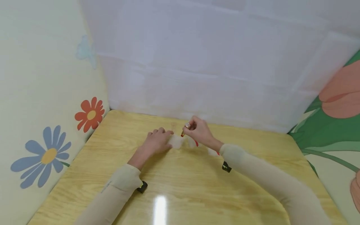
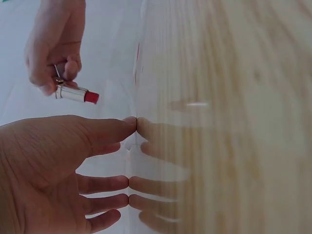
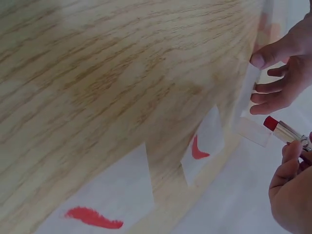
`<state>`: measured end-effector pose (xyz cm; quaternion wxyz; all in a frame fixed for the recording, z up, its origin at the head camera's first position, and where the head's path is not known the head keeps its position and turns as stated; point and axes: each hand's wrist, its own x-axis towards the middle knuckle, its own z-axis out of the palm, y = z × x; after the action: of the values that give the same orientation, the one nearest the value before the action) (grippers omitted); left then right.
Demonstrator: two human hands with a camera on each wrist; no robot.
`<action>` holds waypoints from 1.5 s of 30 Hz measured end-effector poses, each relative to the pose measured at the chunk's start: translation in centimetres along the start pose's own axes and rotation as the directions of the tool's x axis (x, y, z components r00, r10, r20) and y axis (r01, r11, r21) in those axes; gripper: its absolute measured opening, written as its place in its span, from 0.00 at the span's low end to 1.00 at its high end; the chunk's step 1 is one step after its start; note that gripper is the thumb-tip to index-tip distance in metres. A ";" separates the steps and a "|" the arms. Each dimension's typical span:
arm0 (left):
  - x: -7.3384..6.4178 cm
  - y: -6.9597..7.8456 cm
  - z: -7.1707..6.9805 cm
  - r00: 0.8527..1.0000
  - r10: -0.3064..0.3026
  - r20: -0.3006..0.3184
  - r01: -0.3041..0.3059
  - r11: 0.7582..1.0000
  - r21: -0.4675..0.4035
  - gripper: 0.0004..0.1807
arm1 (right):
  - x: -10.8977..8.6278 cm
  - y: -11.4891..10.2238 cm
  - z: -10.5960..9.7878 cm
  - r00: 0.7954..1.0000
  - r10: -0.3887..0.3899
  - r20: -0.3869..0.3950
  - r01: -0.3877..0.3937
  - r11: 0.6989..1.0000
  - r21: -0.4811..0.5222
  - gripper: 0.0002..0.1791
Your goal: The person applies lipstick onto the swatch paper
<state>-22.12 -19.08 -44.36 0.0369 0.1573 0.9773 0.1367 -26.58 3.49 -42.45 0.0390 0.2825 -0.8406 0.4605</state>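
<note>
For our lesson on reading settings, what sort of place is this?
Perhaps a small indoor work corner, screened off: a wooden table, a creased white sheet hanging behind it, and flower-decorated walls on either side.

I see a glossy yellow wooden table; behind it is a creased white sheet, at left a pale flowered wall.

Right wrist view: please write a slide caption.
Right hand holding a lipstick; two red-marked white papers lie on the table.
</note>
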 end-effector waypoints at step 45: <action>-0.6 0.3 -0.3 0.999 -0.010 0.032 0.008 0.998 0.056 0.29 | 0.8 0.7 3.1 0.989 0.058 0.134 -0.041 0.991 -0.125 0.10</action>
<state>-21.46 -19.12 -43.95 0.0488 0.1561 0.9808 0.1065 -27.03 0.96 -44.43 -0.0132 0.2895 -0.8746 0.3887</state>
